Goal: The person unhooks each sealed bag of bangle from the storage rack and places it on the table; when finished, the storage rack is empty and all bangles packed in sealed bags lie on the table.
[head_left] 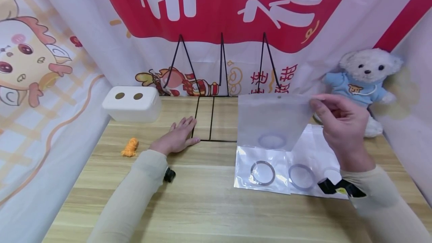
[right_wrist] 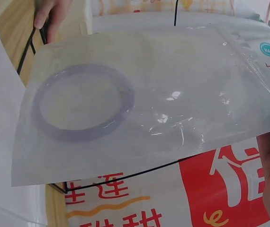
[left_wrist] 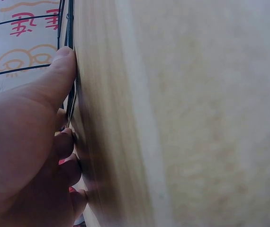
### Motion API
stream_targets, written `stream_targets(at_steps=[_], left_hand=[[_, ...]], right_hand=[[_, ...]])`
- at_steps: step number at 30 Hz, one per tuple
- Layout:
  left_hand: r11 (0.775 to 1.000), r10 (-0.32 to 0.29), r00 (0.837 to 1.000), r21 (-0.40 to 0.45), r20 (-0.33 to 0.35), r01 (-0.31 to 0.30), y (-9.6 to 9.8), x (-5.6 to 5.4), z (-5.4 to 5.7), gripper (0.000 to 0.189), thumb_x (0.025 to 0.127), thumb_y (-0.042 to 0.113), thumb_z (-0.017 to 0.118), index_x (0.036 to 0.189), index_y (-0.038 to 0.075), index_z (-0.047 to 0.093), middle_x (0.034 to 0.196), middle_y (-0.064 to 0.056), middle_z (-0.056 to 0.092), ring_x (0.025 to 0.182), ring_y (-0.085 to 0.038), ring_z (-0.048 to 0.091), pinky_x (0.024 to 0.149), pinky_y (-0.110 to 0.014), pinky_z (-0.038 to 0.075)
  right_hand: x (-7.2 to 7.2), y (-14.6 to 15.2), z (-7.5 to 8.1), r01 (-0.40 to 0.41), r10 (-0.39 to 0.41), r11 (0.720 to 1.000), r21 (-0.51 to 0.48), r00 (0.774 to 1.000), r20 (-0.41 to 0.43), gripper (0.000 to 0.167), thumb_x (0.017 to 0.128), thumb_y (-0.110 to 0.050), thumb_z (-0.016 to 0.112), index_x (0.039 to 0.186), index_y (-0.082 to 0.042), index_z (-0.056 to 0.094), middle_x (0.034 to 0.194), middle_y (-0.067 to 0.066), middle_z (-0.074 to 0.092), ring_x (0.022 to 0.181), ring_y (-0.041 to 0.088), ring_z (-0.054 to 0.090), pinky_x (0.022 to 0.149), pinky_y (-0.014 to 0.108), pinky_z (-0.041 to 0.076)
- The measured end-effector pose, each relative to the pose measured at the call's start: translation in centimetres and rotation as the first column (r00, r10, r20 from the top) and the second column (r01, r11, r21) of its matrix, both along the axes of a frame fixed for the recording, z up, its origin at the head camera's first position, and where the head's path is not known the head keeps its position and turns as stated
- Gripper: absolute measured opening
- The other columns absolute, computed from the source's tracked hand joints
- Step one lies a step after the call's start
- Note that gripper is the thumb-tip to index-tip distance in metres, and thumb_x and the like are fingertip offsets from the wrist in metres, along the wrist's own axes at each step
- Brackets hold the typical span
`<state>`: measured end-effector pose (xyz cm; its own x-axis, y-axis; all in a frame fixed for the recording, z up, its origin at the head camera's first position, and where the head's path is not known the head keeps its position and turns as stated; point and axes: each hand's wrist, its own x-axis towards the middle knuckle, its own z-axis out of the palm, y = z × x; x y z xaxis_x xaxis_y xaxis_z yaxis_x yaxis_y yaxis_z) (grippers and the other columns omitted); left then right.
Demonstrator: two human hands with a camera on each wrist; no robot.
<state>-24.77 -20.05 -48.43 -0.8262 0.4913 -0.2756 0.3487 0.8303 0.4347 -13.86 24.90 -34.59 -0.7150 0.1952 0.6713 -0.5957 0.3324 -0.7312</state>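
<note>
In the head view my right hand (head_left: 349, 123) pinches the upper right corner of a clear plastic bag (head_left: 270, 117), raised in front of the black wire rack (head_left: 219, 140). A pale purple bangle (right_wrist: 78, 135) lies at the low end of this bag in the right wrist view. Under it on the table are two more bags: one (head_left: 243, 171) with a greyish bangle, the other (head_left: 312, 140) with a pale purple one. My left hand (head_left: 177, 138) rests at the left end of the rack's base, fingers extended, the thumb along the front bar.
A white box (head_left: 131, 111) with two round holes stands at the back left. Nearer me lies a bundle of orange cord (head_left: 129, 147). A white teddy bear (head_left: 368, 74) in a blue top sits at the back right. Behind the rack hangs a printed cloth (head_left: 216, 6).
</note>
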Motion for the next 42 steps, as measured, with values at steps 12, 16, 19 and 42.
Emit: stream_targets(at_steps=[12, 16, 19, 42], left_hand=[[1.000, 0.007, 1.000, 0.006, -0.016, -0.007, -1.1, -1.7, -3.0, 0.102, 0.104, 0.075, 0.047, 0.175, 0.012, 0.011, 0.184, -0.013, 0.001, 0.170, -0.041, -0.003, 0.135, -0.069, -0.005], [1.000, 0.005, 1.000, -0.002, -0.011, -0.005, -1.1, -1.8, -2.6, 0.098, 0.106, 0.069, 0.049, 0.175, 0.012, 0.009, 0.184, -0.012, 0.000, 0.170, -0.040, -0.004, 0.135, -0.068, -0.005], [1.000, 0.008, 1.000, -0.002, -0.009, -0.008, -0.9, -1.6, -1.9, 0.095, 0.108, 0.066, 0.050, 0.175, 0.012, 0.010, 0.184, -0.013, 0.000, 0.170, -0.040, -0.004, 0.135, -0.068, -0.005], [1.000, -0.010, 1.000, 0.005, -0.020, 0.010, -0.9, -1.2, -2.1, 0.089, 0.110, 0.060, 0.052, 0.175, 0.012, 0.014, 0.183, -0.016, 0.004, 0.169, -0.046, 0.000, 0.133, -0.073, -0.002]], right_hand=[[2.4, -1.3, -0.9, -0.165, 0.162, 0.986, -0.034, 0.984, -0.074, 0.015, 0.088, 0.022, 0.072, 0.103, 0.019, 0.076, 0.095, -0.006, 0.084, 0.055, 0.002, 0.049, 0.050, 0.014, 0.039], [3.1, -2.0, -1.4, -0.196, 0.191, 0.980, -0.027, 0.975, -0.115, 0.008, 0.090, 0.014, 0.077, 0.097, 0.017, 0.079, 0.091, -0.007, 0.084, 0.055, -0.002, 0.052, 0.049, 0.013, 0.039], [3.6, -2.6, -1.8, -0.250, 0.244, 0.968, -0.034, 0.960, -0.136, 0.010, 0.092, 0.006, 0.081, 0.097, 0.014, 0.080, 0.095, -0.005, 0.085, 0.059, -0.004, 0.060, 0.052, 0.011, 0.045], [5.5, -9.1, -4.4, -0.330, 0.330, 0.943, -0.028, 0.928, 0.170, 0.016, 0.092, 0.016, 0.073, 0.101, 0.005, 0.079, 0.087, -0.013, 0.079, 0.066, -0.001, 0.065, 0.058, 0.015, 0.055]])
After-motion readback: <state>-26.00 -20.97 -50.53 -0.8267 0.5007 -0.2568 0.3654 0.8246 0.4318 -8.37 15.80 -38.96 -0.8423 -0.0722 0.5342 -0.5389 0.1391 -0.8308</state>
